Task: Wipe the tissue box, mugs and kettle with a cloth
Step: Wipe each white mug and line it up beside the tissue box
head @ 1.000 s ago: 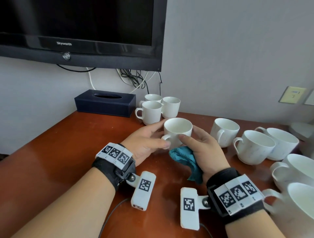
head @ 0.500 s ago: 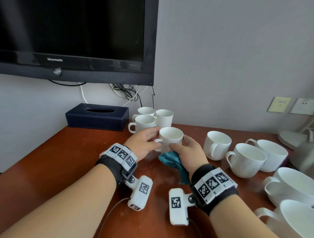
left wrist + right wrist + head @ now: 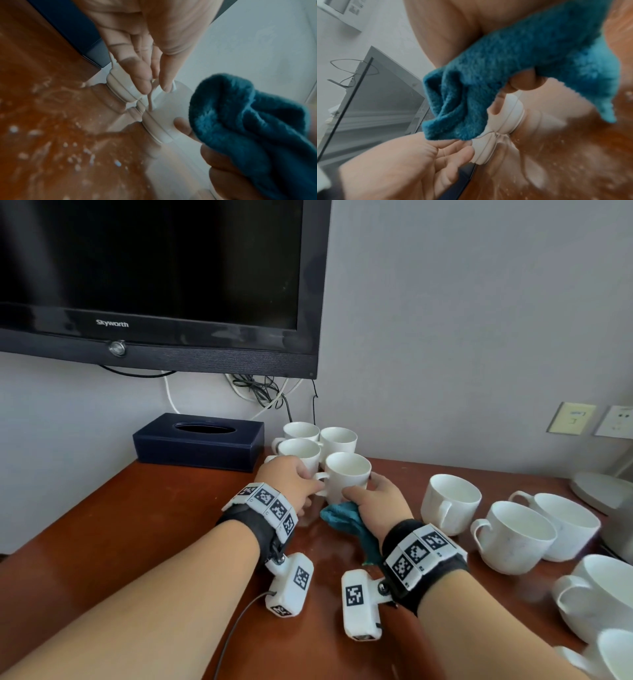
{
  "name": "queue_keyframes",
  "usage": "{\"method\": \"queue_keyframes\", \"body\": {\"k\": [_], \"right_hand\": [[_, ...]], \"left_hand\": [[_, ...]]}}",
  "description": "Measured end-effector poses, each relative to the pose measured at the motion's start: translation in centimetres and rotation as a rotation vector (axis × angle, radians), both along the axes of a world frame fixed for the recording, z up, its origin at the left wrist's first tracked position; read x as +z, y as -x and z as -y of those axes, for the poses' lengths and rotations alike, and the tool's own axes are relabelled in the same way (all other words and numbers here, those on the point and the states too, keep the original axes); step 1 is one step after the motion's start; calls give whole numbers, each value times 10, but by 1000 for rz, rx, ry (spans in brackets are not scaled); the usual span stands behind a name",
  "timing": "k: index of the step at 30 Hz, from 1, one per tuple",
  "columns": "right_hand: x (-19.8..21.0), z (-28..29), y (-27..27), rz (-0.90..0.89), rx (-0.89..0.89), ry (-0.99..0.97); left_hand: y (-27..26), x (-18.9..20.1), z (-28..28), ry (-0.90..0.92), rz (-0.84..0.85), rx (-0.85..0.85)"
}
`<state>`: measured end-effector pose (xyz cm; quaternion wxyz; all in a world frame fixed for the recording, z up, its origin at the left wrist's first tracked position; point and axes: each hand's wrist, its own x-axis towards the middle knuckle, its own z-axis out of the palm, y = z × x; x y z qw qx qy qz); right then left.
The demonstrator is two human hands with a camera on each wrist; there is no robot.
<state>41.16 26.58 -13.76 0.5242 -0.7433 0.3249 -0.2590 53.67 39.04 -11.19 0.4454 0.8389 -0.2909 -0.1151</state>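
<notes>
where both hands (image 3: pixel 294 484) meet, three mugs (image 3: pixel 310 441) behind

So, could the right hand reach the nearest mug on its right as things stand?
Probably yes: that mug stands just right of the right hand with bare table between, though the hand holds the cloth.

Small white ceramic mug (image 3: pixel 346 478) held between both hands now sits farther back on the reddish-brown wooden table (image 3: pixel 137 529), just beside the cluster of three white mugs (image 3: pixel 310 441) near the wall; a second ago it was well in front of them. Left hand (image 3: pixel 291 484) and right hand (image 3: pixel 380 505) have moved back with it, teal terry cloth (image 3: pixel 342 517) too.
</notes>
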Motion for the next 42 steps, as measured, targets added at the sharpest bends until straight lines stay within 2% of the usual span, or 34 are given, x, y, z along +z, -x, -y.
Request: {"method": "queue_keyframes", "body": {"k": [10, 14, 18, 24, 28, 30, 32, 34, 36, 42], "right_hand": [[0, 9, -21, -42, 7, 10], [3, 11, -22, -44, 20, 8], [4, 13, -21, -54, 35, 7], [16, 9, -6, -67, 17, -44], [33, 2, 17, -35, -41, -262], [47, -3, 34, 3, 6, -465], [68, -12, 58, 17, 99, -568], [86, -16, 86, -31, 168, -563], [99, -15, 113, -37, 162, -488], [127, -15, 189, 79, -81, -302]], "left_hand": [[-10, 0, 11, 150, -195, 44], [-13, 0, 13, 97, -117, 54], [-19, 2, 13, 34, -153, 51], [-11, 4, 5, 51, -109, 58], [6, 16, -5, 75, -93, 21], [19, 26, -11, 63, -98, 7], [35, 35, -14, 52, -102, -29], [56, 43, -15, 89, -124, -63], [81, 48, -15, 131, -163, -124], [147, 45, 2, 101, -201, -349]]}}
